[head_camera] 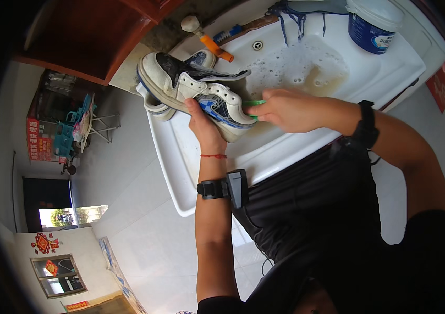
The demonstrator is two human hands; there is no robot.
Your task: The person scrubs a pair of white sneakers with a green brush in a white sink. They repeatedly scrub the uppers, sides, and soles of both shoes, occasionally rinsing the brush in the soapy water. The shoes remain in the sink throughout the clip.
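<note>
My left hand (206, 129) holds a white, black and blue sneaker (159, 70) from below, above the left part of a white ceramic sink (183, 184). The sneaker has no lace in its eyelets, and its tongue sticks up. My right hand (293, 110) grips a green-handled tool (254, 105) at the sneaker's heel; its far end is hidden, so its kind cannot be told. A second sneaker (159, 110) lies behind the first at the sink's left edge. Foamy, brownish water (297, 62) stands in the basin.
An orange-handled brush (216, 49) and a blue brush (228, 33) lie at the back rim. Dark blue shoelaces (297, 21) hang over the far edge. A blue tub with a white lid (373, 29) stands at the back right. A red-brown wooden cabinet (85, 43) is at the upper left.
</note>
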